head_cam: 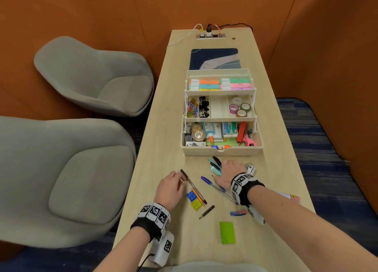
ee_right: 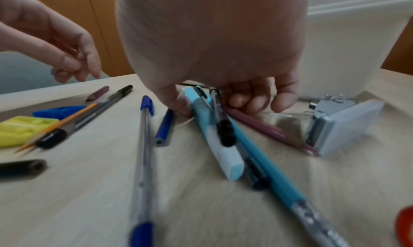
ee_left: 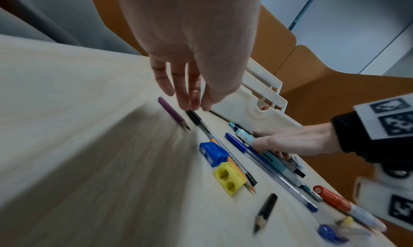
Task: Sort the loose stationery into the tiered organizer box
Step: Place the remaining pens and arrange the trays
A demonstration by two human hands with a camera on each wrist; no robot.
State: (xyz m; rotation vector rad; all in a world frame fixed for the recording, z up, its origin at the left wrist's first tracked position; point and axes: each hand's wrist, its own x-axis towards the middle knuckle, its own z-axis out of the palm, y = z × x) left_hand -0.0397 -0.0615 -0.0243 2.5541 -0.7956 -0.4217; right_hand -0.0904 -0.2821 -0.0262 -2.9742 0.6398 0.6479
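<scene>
- The long pale wooden table point(head_cam: 272, 128) runs away from the person, with two grey armchairs point(head_cam: 67, 169) along its left side.
- The tiered organizer box point(head_cam: 222, 149) stands open mid-table, three levels stepped back: highlighters on top, clips and tape rolls in the middle, glue, scissors and staples at the bottom.
- A dark blue mat point(head_cam: 214, 58) lies just behind the box.
- The right hand point(head_cam: 229, 174) sits close to the box front, fingers curled round a bundle of pens point(ee_right: 214, 127) with light blue and black ones among them, pinned against the tabletop. A small stapler point(ee_right: 342, 127) lies just beside it.
- The left hand point(head_cam: 171, 190) hovers over the black-capped pen point(head_cam: 193, 187), fingers hanging loosely together and pointing down, tips near the cap; whether they touch it I cannot tell.
- Loose around them: a blue-capped pen point(head_cam: 218, 190), a green eraser point(head_cam: 227, 232), blue point(head_cam: 191, 195) and yellow sharpeners point(head_cam: 196, 204), a short black pencil point(head_cam: 207, 211).
</scene>
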